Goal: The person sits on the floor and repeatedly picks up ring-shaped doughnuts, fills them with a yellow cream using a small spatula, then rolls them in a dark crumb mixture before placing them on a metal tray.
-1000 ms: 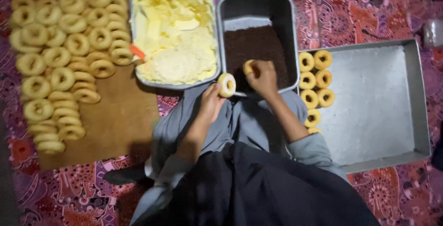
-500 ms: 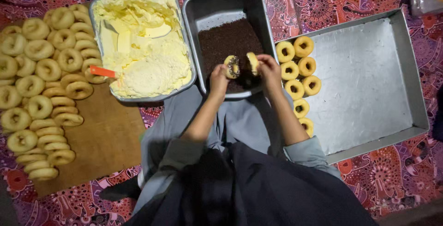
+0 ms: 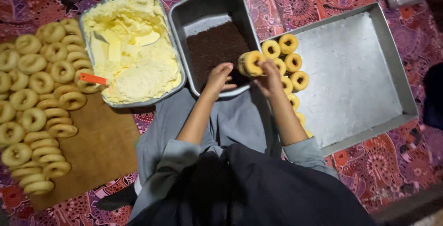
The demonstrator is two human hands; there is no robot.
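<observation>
I hold a filled ring doughnut (image 3: 251, 63) in my right hand (image 3: 269, 77), on edge above the right rim of a grey pan (image 3: 207, 1) that holds dark chocolate crumbs (image 3: 216, 46). My left hand (image 3: 218, 78) hovers over the pan's near rim, fingers loosely curled and holding nothing. Right of the doughnut, a row of finished doughnuts (image 3: 291, 69) lies along the left edge of a large metal tray (image 3: 350, 69).
A tub of pale yellow cream (image 3: 134, 60) with an orange-handled spatula (image 3: 92, 78) stands left of the pan. Several plain doughnuts (image 3: 37, 87) are piled on a brown board (image 3: 101, 147) at far left. A red patterned cloth (image 3: 387, 161) covers the floor.
The two doughnut pieces held apart in both hands have come together. The doughnut now sits in my right hand alone, nearer the tray, and my left hand has let go.
</observation>
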